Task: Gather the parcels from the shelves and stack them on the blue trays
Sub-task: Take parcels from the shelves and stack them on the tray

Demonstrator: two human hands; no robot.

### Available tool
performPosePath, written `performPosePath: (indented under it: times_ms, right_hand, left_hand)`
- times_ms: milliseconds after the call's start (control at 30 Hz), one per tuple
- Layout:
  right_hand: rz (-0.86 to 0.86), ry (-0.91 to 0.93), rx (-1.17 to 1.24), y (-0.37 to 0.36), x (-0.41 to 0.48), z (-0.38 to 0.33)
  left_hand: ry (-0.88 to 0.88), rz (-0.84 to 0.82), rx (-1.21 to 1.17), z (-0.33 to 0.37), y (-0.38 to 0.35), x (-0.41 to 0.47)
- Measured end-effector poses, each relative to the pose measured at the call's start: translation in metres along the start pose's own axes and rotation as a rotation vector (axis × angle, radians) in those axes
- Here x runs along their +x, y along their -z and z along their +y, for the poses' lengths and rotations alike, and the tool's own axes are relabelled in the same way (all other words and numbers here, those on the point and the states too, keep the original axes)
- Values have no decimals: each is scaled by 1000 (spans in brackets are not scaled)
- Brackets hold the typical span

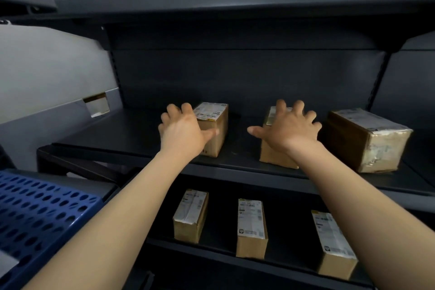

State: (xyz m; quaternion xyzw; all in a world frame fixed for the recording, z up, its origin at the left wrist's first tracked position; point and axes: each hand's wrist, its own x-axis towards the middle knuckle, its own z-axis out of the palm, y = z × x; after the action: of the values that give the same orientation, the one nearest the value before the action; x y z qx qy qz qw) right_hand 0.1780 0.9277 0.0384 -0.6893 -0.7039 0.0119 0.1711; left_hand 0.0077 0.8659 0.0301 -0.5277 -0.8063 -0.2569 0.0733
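On the middle shelf (131, 134) stand three cardboard parcels. My left hand (181, 129) clasps the left parcel (215, 122): fingers curled over its top left edge, thumb lying across its near face. The parcel still rests on the shelf. My right hand (289, 127) is spread over the middle parcel (274, 155), fingers apart on its top and thumb sticking out past its left side. A larger taped parcel (367, 141) sits to the right, untouched. A blue perforated tray (40, 216) lies at the lower left.
The lower shelf (219, 231) holds three more labelled parcels (190, 216), (251, 228), (334, 242). An upper shelf (235, 0) overhangs the middle one. A grey wall with a small cut-out (97, 105) is on the left.
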Motion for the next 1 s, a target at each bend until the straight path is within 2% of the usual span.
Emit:
performPosePath:
  times_ms: [200, 367, 800, 900, 1000]
  right_hand:
    - [10, -87, -99, -4, 4, -8]
    - [12, -134, -95, -5, 4, -7]
    - [59, -158, -2, -13, 1, 2]
    - [145, -102, -25, -10, -2, 2]
    - [201, -33, 6, 0, -6, 0]
  left_hand:
    - [98, -173, -10, 1, -7, 20]
    - [118, -200, -81, 0, -20, 27]
    - [89, -101, -225, -2, -31, 26]
    - [52, -50, -203, -1, -22, 21]
    - [-22, 78, -150, 2, -12, 9]
